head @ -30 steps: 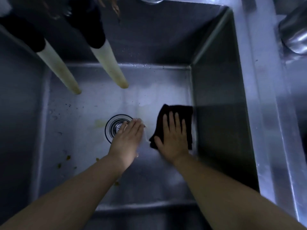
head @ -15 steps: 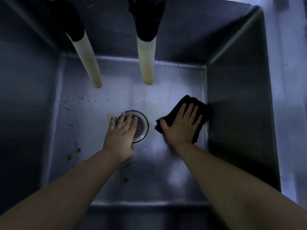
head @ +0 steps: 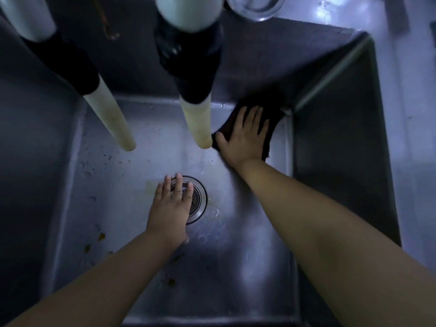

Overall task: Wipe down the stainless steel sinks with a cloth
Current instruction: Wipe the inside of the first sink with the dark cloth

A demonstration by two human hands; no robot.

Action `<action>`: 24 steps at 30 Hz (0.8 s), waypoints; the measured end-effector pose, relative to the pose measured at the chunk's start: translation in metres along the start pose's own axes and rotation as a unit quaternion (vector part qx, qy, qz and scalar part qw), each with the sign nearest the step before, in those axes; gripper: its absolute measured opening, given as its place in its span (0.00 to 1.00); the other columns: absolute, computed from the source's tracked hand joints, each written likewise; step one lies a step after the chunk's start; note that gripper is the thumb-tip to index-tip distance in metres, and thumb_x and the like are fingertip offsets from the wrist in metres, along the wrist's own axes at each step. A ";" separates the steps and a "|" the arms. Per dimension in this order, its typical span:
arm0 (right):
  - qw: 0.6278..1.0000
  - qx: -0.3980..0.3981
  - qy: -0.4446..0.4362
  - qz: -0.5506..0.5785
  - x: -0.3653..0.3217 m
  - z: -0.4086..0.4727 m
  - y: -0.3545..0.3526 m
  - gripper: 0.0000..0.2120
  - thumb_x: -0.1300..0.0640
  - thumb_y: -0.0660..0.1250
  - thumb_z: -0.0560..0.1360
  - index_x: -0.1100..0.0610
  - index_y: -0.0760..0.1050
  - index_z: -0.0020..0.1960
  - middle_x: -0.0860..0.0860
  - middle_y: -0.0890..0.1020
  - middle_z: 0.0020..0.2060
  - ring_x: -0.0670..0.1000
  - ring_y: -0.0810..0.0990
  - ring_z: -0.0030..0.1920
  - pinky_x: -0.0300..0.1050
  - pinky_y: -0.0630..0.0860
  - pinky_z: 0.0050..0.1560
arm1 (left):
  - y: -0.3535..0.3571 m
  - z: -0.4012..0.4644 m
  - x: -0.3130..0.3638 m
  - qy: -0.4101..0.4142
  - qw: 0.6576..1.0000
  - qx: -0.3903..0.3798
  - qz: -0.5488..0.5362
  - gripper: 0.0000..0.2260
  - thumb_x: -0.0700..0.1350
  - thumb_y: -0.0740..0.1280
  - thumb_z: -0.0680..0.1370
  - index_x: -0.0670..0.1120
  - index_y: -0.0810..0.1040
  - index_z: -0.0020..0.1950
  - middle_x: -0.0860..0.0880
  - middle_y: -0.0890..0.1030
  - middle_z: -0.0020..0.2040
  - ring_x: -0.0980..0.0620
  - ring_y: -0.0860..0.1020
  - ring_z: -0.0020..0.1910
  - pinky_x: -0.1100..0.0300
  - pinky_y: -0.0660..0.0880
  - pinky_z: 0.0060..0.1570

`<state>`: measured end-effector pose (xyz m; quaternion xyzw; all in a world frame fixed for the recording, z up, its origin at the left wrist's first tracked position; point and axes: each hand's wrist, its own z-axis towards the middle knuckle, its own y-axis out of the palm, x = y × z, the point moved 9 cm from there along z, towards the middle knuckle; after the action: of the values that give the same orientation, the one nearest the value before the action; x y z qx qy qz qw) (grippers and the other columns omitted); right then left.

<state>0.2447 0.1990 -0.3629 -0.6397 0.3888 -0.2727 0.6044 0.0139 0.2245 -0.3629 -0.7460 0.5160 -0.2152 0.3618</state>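
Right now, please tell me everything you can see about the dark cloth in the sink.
The cloth looks black, soft and crumpled. It lies on the sink floor in the far right corner, its far edge against the back wall. The right hand presses flat on it with straight, spread fingers, covering its middle. Its left tip reaches the nearer pale hose.

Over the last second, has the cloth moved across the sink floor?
Yes. The cloth, under the right hand, has slid away from the drain to the sink's far right corner.
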 end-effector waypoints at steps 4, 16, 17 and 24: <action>0.985 -0.033 -0.167 -0.027 -0.020 -0.025 0.003 0.42 0.34 0.54 0.72 0.57 0.48 0.77 0.59 0.50 0.77 0.58 0.44 0.77 0.60 0.40 0.74 | -0.002 -0.002 -0.002 -0.001 1.000 -0.011 -0.010 0.55 0.60 0.73 0.66 0.48 0.35 0.76 0.41 0.32 0.75 0.38 0.35 0.74 0.45 0.36 0.72; 0.960 -0.107 -0.259 -0.007 -0.010 -0.216 0.025 0.45 0.34 0.60 0.68 0.59 0.56 0.76 0.58 0.54 0.75 0.61 0.49 0.76 0.65 0.48 0.71 | -0.012 -0.044 -0.010 -0.007 0.995 0.085 -0.044 0.43 0.58 0.65 0.73 0.47 0.41 0.77 0.46 0.40 0.78 0.47 0.38 0.76 0.44 0.35 0.71; 0.959 -0.115 -0.259 -0.005 -0.008 -0.228 0.026 0.45 0.34 0.60 0.68 0.60 0.56 0.76 0.58 0.55 0.75 0.60 0.49 0.76 0.65 0.48 0.71 | -0.014 -0.052 -0.015 -0.014 0.994 0.096 -0.043 0.41 0.58 0.63 0.73 0.47 0.42 0.77 0.47 0.42 0.78 0.48 0.39 0.76 0.44 0.36 0.71; 0.981 -0.119 -0.151 -0.030 0.004 -0.183 0.012 0.43 0.32 0.54 0.73 0.56 0.45 0.77 0.55 0.46 0.76 0.57 0.41 0.76 0.56 0.35 0.72 | -0.057 -0.107 -0.110 -0.033 0.983 0.182 -0.012 0.35 0.48 0.78 0.62 0.41 0.73 0.67 0.42 0.71 0.70 0.42 0.65 0.71 0.40 0.59 0.67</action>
<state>0.0947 0.0936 -0.3535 -0.7524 0.3035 -0.1431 0.5669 -0.0664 0.3045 -0.2447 -0.6804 0.4472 -0.2849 0.5058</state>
